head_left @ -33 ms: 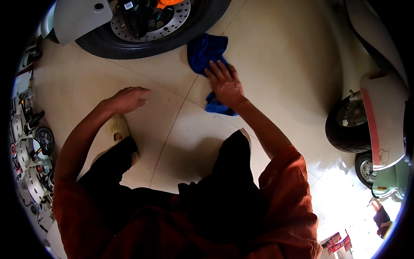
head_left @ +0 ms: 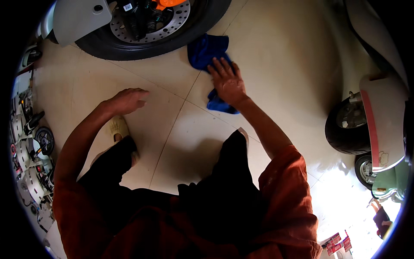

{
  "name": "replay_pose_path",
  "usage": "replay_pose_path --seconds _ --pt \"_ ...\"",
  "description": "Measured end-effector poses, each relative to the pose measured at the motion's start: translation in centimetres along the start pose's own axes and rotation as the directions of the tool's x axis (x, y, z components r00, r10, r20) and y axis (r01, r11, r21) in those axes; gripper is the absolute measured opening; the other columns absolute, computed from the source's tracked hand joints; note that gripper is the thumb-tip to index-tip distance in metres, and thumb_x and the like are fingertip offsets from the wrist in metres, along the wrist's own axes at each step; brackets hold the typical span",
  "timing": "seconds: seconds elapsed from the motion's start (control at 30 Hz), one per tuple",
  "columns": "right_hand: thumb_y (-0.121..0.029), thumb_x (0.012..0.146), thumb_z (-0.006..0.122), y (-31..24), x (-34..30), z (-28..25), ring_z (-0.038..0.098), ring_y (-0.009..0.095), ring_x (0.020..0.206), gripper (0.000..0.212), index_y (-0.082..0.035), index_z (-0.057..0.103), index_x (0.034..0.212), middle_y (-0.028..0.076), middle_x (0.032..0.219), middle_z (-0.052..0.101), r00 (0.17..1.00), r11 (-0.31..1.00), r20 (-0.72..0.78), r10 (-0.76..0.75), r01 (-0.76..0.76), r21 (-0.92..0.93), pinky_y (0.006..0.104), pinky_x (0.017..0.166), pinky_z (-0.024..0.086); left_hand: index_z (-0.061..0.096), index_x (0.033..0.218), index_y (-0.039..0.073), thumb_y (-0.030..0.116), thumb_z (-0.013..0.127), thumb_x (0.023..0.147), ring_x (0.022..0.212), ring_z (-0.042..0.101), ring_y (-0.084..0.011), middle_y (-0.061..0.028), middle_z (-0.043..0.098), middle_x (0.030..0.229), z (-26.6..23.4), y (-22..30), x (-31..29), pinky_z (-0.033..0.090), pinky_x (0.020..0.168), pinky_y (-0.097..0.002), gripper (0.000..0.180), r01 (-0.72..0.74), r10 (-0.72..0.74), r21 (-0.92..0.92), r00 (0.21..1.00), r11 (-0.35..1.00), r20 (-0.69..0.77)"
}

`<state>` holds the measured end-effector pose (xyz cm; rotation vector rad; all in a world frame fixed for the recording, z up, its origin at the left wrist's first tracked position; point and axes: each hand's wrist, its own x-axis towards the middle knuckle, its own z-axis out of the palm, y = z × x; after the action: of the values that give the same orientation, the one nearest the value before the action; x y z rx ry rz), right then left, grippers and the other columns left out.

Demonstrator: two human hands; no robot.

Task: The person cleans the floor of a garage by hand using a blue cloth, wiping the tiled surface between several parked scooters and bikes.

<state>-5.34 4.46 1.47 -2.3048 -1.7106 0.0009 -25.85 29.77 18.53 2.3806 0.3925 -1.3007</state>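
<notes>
A blue cloth (head_left: 207,49) lies crumpled on the tiled floor beside the tyre. My right hand (head_left: 228,84) rests flat across its middle, fingers stretched out and slightly spread. The cloth's lower end (head_left: 222,105) pokes out under the palm. To the left, my left hand (head_left: 127,100) hovers beyond my left shoe, open and empty, with its fingers pointing right and the thumb a little apart. Ahead of both hands is a black wheel (head_left: 142,54) with a perforated brake disc (head_left: 166,32) and an orange part (head_left: 171,2).
A grey-white fender (head_left: 82,21) covers part of the wheel at upper left. Scooters with a rear tyre (head_left: 347,129) and a pale body panel (head_left: 386,125) stand at right. Several vehicles (head_left: 36,151) line the far left. My left shoe (head_left: 118,126) is on the tiles.
My right hand has slid very slightly to the right, and the cloth's lower end has shifted with it. My left hand has hardly moved.
</notes>
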Motion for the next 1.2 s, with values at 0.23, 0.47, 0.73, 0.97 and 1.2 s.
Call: replay_pose_path --seconds 0.23,0.47,0.73,0.97,1.2 --pt "-0.035 0.095 0.043 7.2 11.5 4.4 0.031 0.030 0.141 0.051 -0.019 0.042 0.143 0.012 0.154 0.030 0.971 0.958 -0.102 0.214 -0.229 -0.171 0.0510 0.111 0.026 0.048 0.135 0.002 0.023 0.052 0.095 0.126 0.049 -0.0320 -0.0189 0.052 0.135 2.8 -3.7 0.3 0.038 0.106 -0.0398 0.045 0.027 -0.026 0.014 0.999 1.000 -0.022" --pt "-0.030 0.089 0.054 29.5 13.4 9.2 0.057 0.029 0.106 0.036 -0.007 0.059 0.116 0.014 0.108 0.062 0.953 0.763 -0.302 0.012 -0.204 -0.614 0.0455 0.085 0.047 0.047 0.136 0.001 0.022 0.054 0.095 0.126 0.048 -0.0328 -0.0187 0.050 0.137 1.9 -2.8 -0.5 0.038 0.107 -0.0392 0.046 0.012 -0.019 -0.100 0.997 0.995 -0.068" --pt "-0.027 0.097 0.035 3.3 11.0 6.1 0.012 0.036 0.146 0.051 -0.012 0.039 0.145 0.014 0.157 0.022 0.899 0.894 -0.042 0.435 -0.437 -0.097 0.0523 0.115 0.013 0.047 0.136 0.001 0.022 0.053 0.094 0.127 0.048 -0.0331 -0.0182 0.050 0.137 5.1 -6.1 -3.5 0.037 0.107 -0.0396 0.047 0.167 -0.166 -0.069 0.986 0.984 0.019" --pt "-0.012 0.089 0.048 -13.2 -1.0 7.1 0.033 0.032 0.140 0.038 -0.008 0.058 0.125 0.012 0.147 0.042 0.990 0.955 -0.040 -0.134 0.140 0.260 0.0473 0.113 0.027 0.048 0.135 0.001 0.021 0.055 0.092 0.125 0.048 -0.0364 -0.0219 0.051 0.134 0.6 -4.2 -1.5 0.038 0.106 -0.0407 0.048 0.016 -0.016 -0.001 0.998 1.000 -0.061" --pt "-0.024 0.100 0.049 -12.4 3.7 -3.9 0.055 0.016 0.109 0.034 -0.004 0.060 0.125 0.009 0.120 0.062 0.871 -0.005 0.484 -0.087 -0.486 0.874 0.0238 0.097 0.040 0.049 0.133 0.000 0.032 0.052 0.095 0.122 0.050 -0.0366 -0.0244 0.052 0.132 -4.6 -3.8 -3.2 0.040 0.103 -0.0411 0.050 -0.076 0.077 0.037 0.997 0.996 -0.016"
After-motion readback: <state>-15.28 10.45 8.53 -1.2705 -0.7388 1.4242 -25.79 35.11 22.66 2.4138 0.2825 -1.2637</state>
